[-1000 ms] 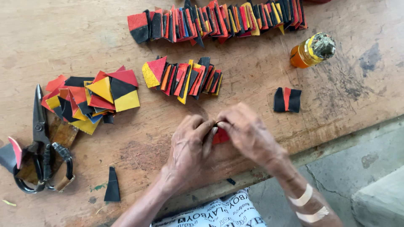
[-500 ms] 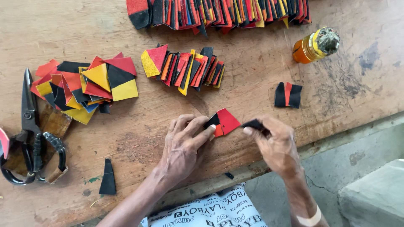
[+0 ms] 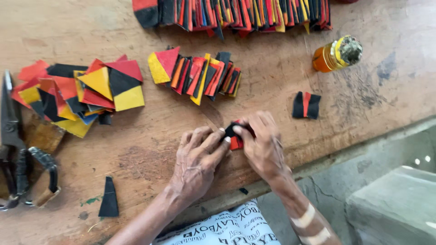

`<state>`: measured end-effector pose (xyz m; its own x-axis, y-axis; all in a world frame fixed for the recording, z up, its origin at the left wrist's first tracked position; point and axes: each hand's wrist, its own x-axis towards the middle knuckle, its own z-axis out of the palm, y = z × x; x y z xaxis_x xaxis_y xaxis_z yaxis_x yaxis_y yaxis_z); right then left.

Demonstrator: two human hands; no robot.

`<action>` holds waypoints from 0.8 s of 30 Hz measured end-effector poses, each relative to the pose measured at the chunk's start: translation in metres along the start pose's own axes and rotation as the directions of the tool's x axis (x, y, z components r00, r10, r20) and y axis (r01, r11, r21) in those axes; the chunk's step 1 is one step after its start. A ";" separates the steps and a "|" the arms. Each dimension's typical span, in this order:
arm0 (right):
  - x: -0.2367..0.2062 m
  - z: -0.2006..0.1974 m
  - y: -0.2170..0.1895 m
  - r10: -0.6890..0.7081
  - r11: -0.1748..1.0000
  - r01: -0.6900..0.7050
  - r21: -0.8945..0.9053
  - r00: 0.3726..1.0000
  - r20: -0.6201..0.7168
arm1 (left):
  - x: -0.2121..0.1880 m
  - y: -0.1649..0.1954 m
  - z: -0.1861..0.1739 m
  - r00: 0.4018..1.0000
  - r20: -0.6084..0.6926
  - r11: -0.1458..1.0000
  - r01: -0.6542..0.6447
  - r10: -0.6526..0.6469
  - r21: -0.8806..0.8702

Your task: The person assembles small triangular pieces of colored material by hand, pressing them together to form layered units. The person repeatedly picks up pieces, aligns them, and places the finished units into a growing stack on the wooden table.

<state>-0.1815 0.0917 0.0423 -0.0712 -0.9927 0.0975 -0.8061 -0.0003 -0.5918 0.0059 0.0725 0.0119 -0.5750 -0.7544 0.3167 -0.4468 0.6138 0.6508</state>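
Nearest the viewer, both hands meet at the near edge of the wooden workbench (image 3: 272, 86). The left hand (image 3: 197, 159) and the right hand (image 3: 262, 145) pinch a small red and black folded piece (image 3: 234, 138) between their fingertips, pressing it against the wood; most of it is hidden under the right fingers. Near left of the hands lies a black wedge-shaped scrap (image 3: 109, 197). At the far left edge of the scene rest heavy dark shears (image 3: 16, 149), their handles toward the near side. Right of the hands, apart from them, sits a finished black piece with a red stripe (image 3: 306, 105). Farther in, on the left, spreads a loose heap of red, yellow and black cut pieces (image 3: 86, 93). Beyond the hands stands a short row of folded pieces (image 3: 197, 75), leaning on one another. To the right of it lies a small amber bottle (image 3: 334, 55) on its side. Farthest off, a long row of folded pieces (image 3: 231, 12) runs along the top.
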 end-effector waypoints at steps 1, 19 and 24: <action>0.000 -0.001 0.000 -0.031 0.999 0.031 -0.007 0.999 -0.026 | 0.000 0.001 0.000 1.000 0.002 1.000 0.007 -0.007 -0.001; -0.010 0.015 -0.001 0.043 0.999 -0.043 0.002 0.994 -0.096 | -0.001 0.001 -0.001 0.999 0.038 1.000 -0.008 0.008 -0.007; -0.011 0.020 -0.001 0.012 0.998 -0.021 -0.052 0.987 -0.160 | 0.004 0.002 -0.002 1.000 0.012 1.000 -0.007 0.007 -0.028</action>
<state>-0.1681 0.1004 0.0253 -0.1746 -0.9604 0.2172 -0.8338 0.0268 -0.5515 0.0046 0.0703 0.0156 -0.5862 -0.7471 0.3134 -0.4235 0.6123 0.6676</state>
